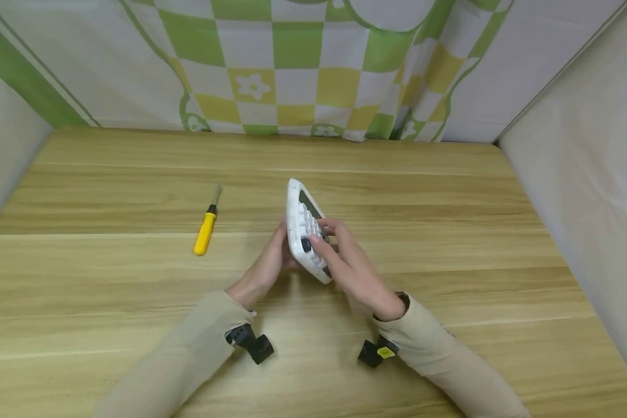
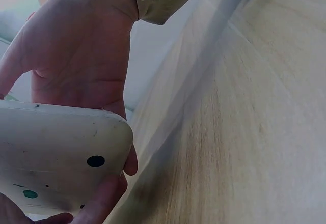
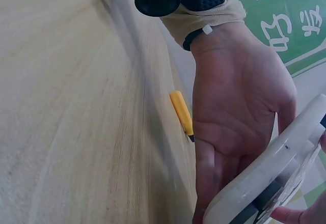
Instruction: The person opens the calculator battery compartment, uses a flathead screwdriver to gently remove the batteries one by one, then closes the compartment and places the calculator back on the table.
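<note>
A white calculator (image 1: 299,229) with a dark display and white keys is held up on edge, its keys facing right. My left hand (image 1: 268,262) grips it from behind, its fingers hidden by the calculator in the head view. The back with its round dark feet shows in the left wrist view, fingertips (image 2: 104,196) lying on the lower part. My right hand (image 1: 352,268) is at the front, the thumb touching a dark key (image 1: 306,244) near the lower corner. Its forefinger bends onto the far side of the keypad.
A screwdriver (image 1: 205,233) with a yellow handle lies on the wooden table (image 1: 110,278), left of the hands, its tip pointing away. A checked green, yellow and white cloth (image 1: 298,75) hangs behind the table's far edge. White walls (image 1: 595,157) stand at both sides.
</note>
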Motion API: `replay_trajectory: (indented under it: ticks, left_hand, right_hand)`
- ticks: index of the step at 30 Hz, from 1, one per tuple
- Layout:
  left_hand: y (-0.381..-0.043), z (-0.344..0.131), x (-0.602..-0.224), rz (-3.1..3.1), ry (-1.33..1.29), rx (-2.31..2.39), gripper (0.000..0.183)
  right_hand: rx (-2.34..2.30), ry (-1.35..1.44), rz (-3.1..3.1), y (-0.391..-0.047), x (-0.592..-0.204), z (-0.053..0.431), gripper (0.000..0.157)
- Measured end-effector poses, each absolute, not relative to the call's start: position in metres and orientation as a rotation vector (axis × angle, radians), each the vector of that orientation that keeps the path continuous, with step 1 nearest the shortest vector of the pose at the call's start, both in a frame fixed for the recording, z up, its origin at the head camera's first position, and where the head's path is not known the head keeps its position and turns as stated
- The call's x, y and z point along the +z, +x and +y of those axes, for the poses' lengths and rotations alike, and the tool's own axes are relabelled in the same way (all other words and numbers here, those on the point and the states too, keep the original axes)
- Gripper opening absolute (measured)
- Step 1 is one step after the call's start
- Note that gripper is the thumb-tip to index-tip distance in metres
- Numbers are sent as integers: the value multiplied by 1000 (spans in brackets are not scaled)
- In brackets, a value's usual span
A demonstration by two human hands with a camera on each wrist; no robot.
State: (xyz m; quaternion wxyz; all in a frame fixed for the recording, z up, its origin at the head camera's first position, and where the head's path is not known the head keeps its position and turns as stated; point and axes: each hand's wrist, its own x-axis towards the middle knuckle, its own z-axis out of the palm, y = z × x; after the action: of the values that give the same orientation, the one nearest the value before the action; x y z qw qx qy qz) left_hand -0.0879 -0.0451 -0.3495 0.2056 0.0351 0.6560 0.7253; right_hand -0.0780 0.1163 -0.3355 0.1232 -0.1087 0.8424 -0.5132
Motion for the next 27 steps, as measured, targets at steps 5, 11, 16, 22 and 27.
replay_trajectory:
  ticks: [5,11,16,22,27]
  left_hand:
    - [-87,-45,-349,1792,73,2025,62]
    - [-85,-45,-350,1775,90,2041,64]
    - [-86,-46,-350,1782,111,2037,66]
    - [-87,-47,-352,1847,99,1950,72]
    - [-88,-47,-353,1902,52,1902,67]
  right_hand:
    - [-1491,-345,2467,-77,-337,117,45]
    - [-1442,-431,2539,-77,-336,117,49]
    - [-1349,-532,2625,-77,-335,115,53]
    - [-1341,-507,2589,-78,-333,116,54]
    - [-1403,-491,2569,-79,-329,118,50]
